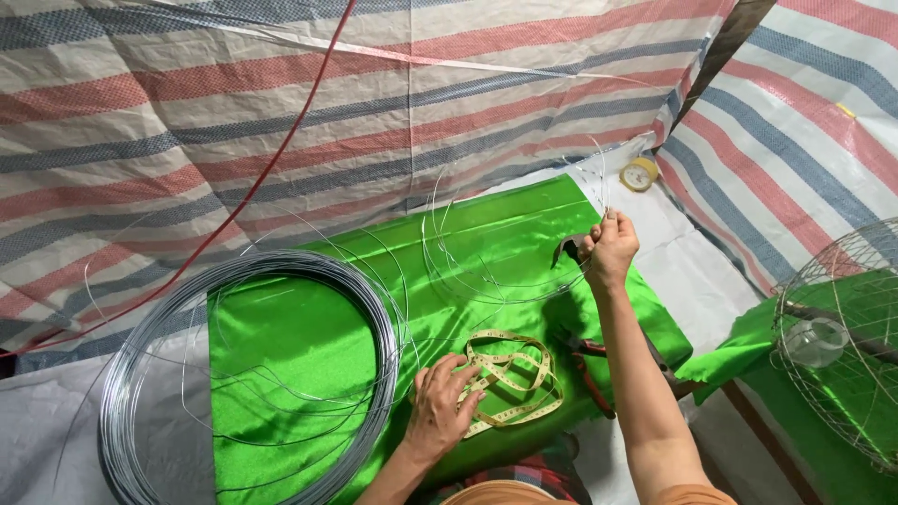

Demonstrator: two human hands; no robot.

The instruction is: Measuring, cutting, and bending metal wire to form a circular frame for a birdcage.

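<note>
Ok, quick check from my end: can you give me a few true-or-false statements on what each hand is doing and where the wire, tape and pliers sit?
1. The right hand is raised, its fingers pinching thin wire. True.
2. The left hand holds the pliers. False: it rests on the green cloth, touching the yellowish measuring tape.
3. The big coil of wire lies to the left of the left hand. True.
4. The red-handled pliers lie inside the coil. False: they lie by the right forearm, near the cloth's right edge.
5. The round wire cage sits on the coil. False: it is far right, apart.
</note>
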